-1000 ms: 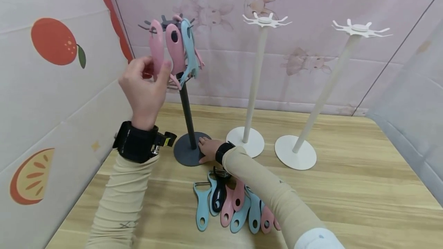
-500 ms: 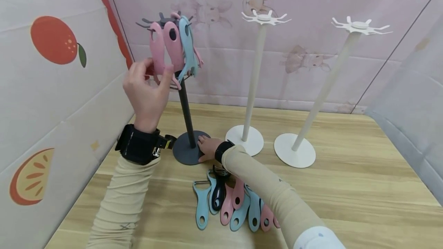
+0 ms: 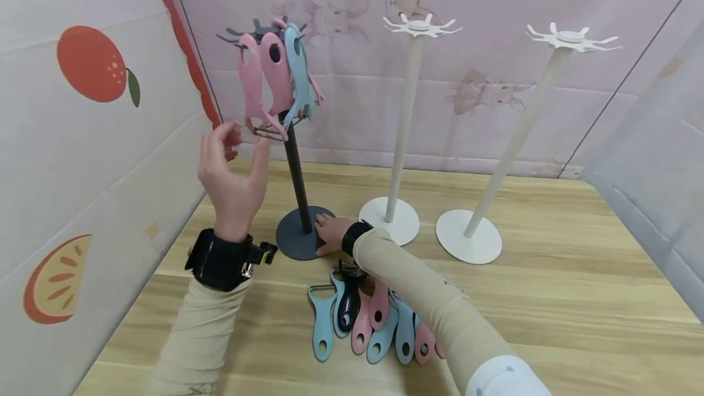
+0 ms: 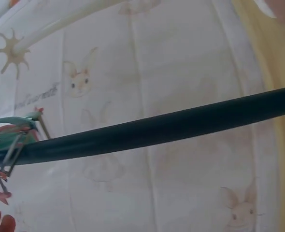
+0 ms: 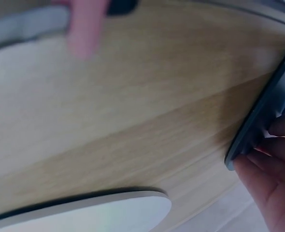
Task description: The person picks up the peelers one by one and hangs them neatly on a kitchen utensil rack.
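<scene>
A pink peeler hangs by its handle hole from a hook on the dark grey stand. Just below and left of its blade is my left hand, fingers and thumb apart, holding nothing. Beside that peeler hang another pink peeler and a blue peeler; others behind are partly hidden. My right hand rests on the stand's round base, its fingers lying on the top. The right wrist view shows those fingers at the base's rim.
Two white stands with bare hooks stand to the right. In front lies a pile of blue, pink and black peelers, partly under my right sleeve. A printed cloth wall closes off the left.
My left hand has let go of the pink peeler and moved down, leaving it hanging on the hook. My right hand stays on the base.
</scene>
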### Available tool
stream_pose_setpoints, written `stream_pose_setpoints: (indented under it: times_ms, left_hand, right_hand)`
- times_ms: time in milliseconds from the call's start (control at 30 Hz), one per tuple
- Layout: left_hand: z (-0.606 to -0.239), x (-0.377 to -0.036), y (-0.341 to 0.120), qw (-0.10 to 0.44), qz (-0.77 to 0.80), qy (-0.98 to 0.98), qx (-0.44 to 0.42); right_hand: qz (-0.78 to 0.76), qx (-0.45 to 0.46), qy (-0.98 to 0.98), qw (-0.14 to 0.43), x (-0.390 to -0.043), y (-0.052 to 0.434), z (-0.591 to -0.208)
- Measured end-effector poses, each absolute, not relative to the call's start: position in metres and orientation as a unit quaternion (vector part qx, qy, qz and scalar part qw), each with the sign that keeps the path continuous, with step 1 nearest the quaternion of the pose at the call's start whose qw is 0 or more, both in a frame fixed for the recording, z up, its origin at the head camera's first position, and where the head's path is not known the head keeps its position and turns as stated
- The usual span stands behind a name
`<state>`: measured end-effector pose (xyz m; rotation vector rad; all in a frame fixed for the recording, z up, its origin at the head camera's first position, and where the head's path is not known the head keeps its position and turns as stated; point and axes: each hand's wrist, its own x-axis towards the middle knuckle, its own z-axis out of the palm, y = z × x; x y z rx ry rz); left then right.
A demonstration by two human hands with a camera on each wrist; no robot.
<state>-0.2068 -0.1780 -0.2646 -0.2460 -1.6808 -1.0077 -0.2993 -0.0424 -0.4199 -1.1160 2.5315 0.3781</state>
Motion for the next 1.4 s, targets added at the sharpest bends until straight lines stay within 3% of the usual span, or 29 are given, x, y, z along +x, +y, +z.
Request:
stream_pose_setpoints:
  times_ms: [200,533,900,1400]
  left_hand:
    - [-0.303,-0.204,-0.183,0.508,-0.433,-0.73,-0.15]
    - [-0.34,-0.207,-0.179,0.332,-0.396,-0.822,-0.24]
    - [-0.368,-0.235,-0.153,0.213,-0.337,-0.858,-0.323]
    - [-0.39,-0.282,-0.112,-0.025,-0.127,-0.923,-0.362]
  right_hand:
    - [0.116,-0.39,0.893,0.192,-0.303,-0.035,-0.417]
    - [0.019,-0.412,0.887,0.208,-0.288,-0.012,-0.39]
    - [-0.036,-0.466,0.874,0.131,-0.264,0.053,-0.369]
    - [-0.095,-0.439,0.89,0.076,-0.209,0.154,-0.361]
